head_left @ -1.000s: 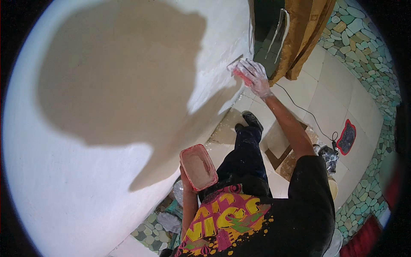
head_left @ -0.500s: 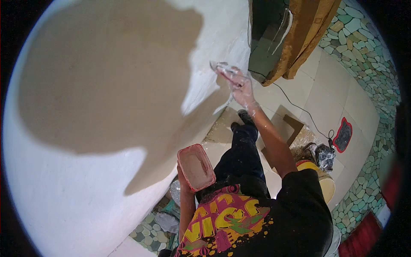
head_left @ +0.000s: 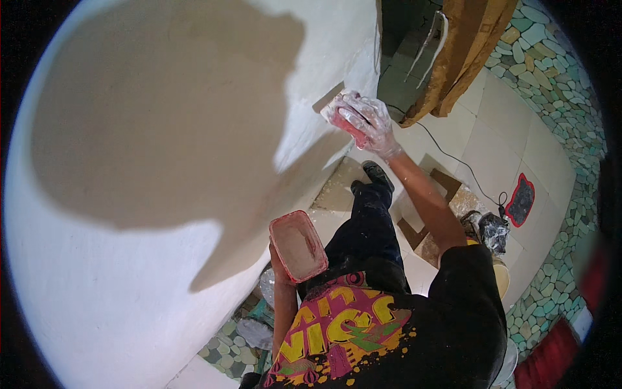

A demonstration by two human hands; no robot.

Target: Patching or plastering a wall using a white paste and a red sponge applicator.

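Observation:
My right hand (head_left: 367, 123), smeared with white paste, is closed on a putty knife with a red handle (head_left: 353, 129); its flat blade (head_left: 328, 97) is against or very close to the white wall (head_left: 110, 285), near the wall's right edge. My left hand (head_left: 278, 266) grips a small red rectangular tub (head_left: 298, 244) of pale putty low beside my hip; most of its fingers are hidden by the tub. A shadow of my head and arm lies across much of the wall.
Right of the wall stand brown cardboard sheets (head_left: 460, 55). On the tiled floor (head_left: 518, 133) lie a cable (head_left: 466, 168), a red-edged dark pad (head_left: 519, 201), a crumpled plastic bag (head_left: 494, 233) and flattened cardboard (head_left: 447, 185). Pebble-pattern tiles and a red object (head_left: 547, 356) line the right.
My right hand moved left along the wall, then turned back to show the red handle, blade at the surface again. The tub in my left hand shifted slightly.

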